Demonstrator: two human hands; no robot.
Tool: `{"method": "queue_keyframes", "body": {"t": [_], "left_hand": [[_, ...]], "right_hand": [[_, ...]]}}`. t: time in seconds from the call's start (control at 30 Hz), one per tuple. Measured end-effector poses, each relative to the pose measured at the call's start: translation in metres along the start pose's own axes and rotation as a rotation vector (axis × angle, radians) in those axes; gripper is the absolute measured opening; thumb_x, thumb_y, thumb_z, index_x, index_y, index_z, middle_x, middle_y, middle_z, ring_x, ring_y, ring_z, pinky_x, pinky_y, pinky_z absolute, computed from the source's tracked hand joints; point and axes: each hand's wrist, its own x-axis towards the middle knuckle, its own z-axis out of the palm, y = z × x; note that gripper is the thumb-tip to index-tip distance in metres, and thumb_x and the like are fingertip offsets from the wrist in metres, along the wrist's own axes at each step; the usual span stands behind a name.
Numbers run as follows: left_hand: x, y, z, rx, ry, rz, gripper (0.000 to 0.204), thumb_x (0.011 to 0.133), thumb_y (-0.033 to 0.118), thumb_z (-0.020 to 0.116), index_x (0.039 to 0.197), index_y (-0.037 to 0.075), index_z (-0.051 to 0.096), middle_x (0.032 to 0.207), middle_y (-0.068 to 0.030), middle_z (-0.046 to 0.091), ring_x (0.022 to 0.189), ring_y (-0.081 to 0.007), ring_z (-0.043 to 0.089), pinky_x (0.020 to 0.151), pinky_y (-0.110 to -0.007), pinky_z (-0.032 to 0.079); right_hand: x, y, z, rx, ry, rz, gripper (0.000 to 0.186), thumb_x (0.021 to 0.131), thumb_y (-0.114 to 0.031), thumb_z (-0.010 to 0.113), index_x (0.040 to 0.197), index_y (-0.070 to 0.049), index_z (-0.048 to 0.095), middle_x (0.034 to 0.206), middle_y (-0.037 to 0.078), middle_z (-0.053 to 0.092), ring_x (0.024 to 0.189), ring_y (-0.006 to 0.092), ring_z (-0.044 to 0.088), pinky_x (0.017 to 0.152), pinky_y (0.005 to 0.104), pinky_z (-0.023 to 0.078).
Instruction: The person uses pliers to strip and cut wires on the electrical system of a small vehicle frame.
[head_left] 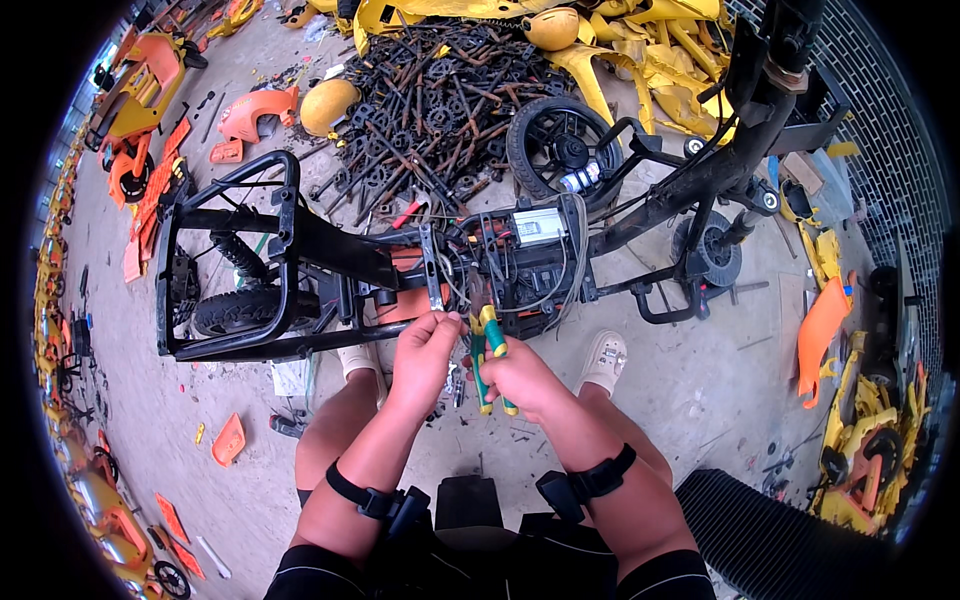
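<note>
Between my shoes, over the near side of the black scooter frame point(335, 250), both hands meet close together, and what matters most is how the green-and-yellow pliers point(494, 335) lie against my left fingertips point(452, 319). The tool sits just to the right of those fingertips, its long axis running almost straight away from me, dark head among the wiring and handle ends toward my lap, leaning a little left at the far end. My right hand point(520, 380) has it, fingers curled around the handles from the right; how far these stand apart I can't tell. My left hand point(425, 352) has thumb and forefinger pressed together, pointing in toward the tool's head, but whether something thin is pinched between them is too small to make out. Just beyond that fist a grey metal strip point(431, 262) points away from me, nearly parallel to the pliers; I can't say if my skin touches it. Past the tool, to its right, are the silver box point(540, 227) and a grey cable bundle point(580, 265), nearer my right hand than my left.
</note>
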Motion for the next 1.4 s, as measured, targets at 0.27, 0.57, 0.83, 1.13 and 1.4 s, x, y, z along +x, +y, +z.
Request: {"method": "queue_keyframes", "body": {"t": [0.27, 0.57, 0.83, 1.13, 1.4], "left_hand": [[0.001, -0.001, 0.0, 0.008, -0.008, 0.025, 0.029, 0.103, 0.02, 0.058, 0.077, 0.008, 0.056, 0.073, 0.0048, 0.052, 0.068, -0.0043, 0.042, 0.063, -0.025, 0.036], [0.002, 0.001, -0.001, 0.01, 0.003, 0.019, 0.032, 0.102, 0.018, 0.059, 0.072, 0.008, 0.053, 0.071, 0.0062, 0.049, 0.067, -0.0036, 0.039, 0.062, -0.025, 0.034], [0.003, 0.006, 0.002, 0.011, 0.015, 0.011, 0.032, 0.101, 0.016, 0.06, 0.071, 0.008, 0.053, 0.071, 0.0058, 0.05, 0.067, -0.0038, 0.04, 0.062, -0.025, 0.035], [0.011, 0.009, 0.004, 0.036, 0.005, 0.047, 0.031, 0.098, 0.012, 0.06, 0.069, 0.007, 0.053, 0.071, 0.0045, 0.051, 0.067, -0.0044, 0.042, 0.062, -0.025, 0.037], [0.016, 0.013, 0.002, 0.025, -0.095, 0.029, 0.03, 0.105, 0.022, 0.06, 0.079, 0.007, 0.057, 0.078, 0.0039, 0.054, 0.068, -0.0043, 0.045, 0.061, -0.024, 0.041]], "right_hand": [[-0.002, -0.003, 0.001, -0.027, -0.001, -0.004, 0.041, 0.08, 0.001, 0.055, 0.122, 0.001, 0.054, 0.11, 0.009, 0.066, 0.093, 0.0187, 0.064, 0.065, 0.0319, 0.055], [-0.001, -0.005, 0.002, -0.037, 0.008, 0.008, 0.038, 0.081, 0.001, 0.055, 0.119, 0.001, 0.054, 0.11, 0.009, 0.066, 0.094, 0.0192, 0.064, 0.066, 0.0321, 0.055], [0.005, -0.003, 0.0, -0.037, 0.0, 0.003, 0.037, 0.08, 0.001, 0.055, 0.116, 0.001, 0.055, 0.11, 0.01, 0.066, 0.094, 0.0191, 0.065, 0.066, 0.0316, 0.055], [0.006, -0.013, 0.001, -0.023, 0.013, -0.005, 0.033, 0.079, 0.001, 0.056, 0.112, 0.001, 0.056, 0.107, 0.009, 0.066, 0.091, 0.0184, 0.065, 0.065, 0.0309, 0.054], [0.008, -0.02, 0.003, -0.001, 0.023, -0.011, 0.029, 0.079, 0.0, 0.056, 0.108, -0.001, 0.058, 0.099, 0.009, 0.064, 0.084, 0.0183, 0.063, 0.063, 0.0312, 0.054]]}}
